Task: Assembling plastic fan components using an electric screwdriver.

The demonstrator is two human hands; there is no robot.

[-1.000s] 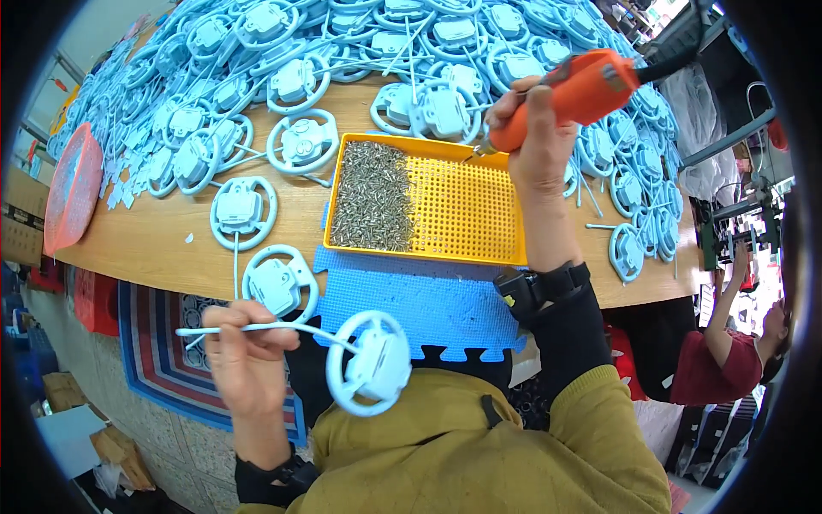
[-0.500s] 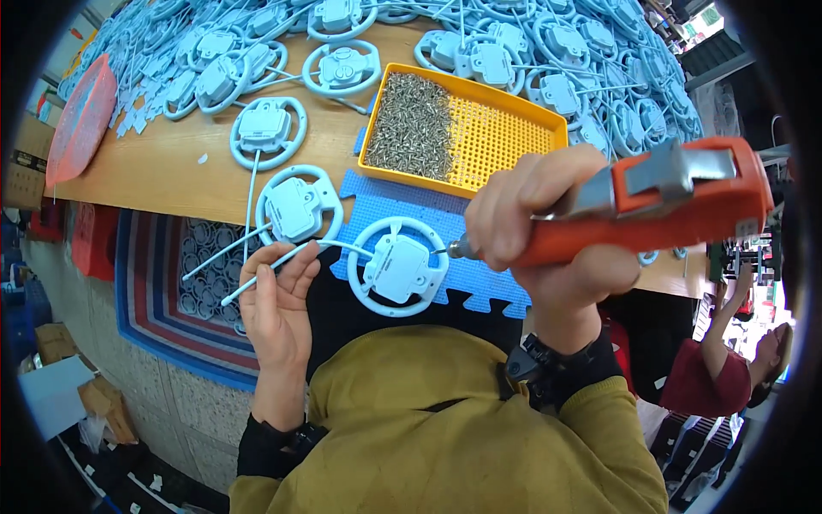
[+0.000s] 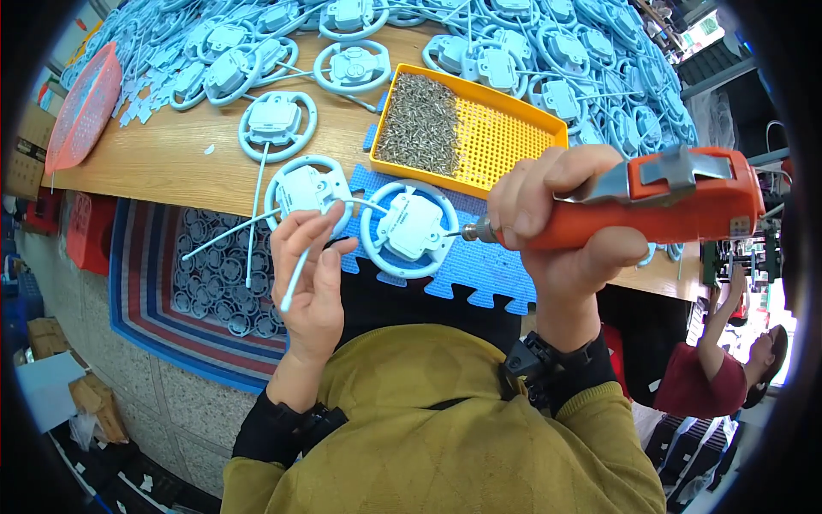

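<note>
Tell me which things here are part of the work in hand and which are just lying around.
In use:
left hand holding white stick
wheel part
right hand gripping orange screwdriver
yellow tray of screws

Lying about:
pile of wheel parts
red basket

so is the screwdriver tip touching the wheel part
Touching. The head view shows the orange screwdriver in the right hand, its bit meeting the right side of the blue wheel part, no gap visible.

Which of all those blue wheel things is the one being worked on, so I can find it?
Start at the yellow tray of small screws on the wooden table. Just in front of it lies a blue foam mat, and the ring-shaped part sits there. It alone has the orange electric screwdriver tip touching it.
</note>
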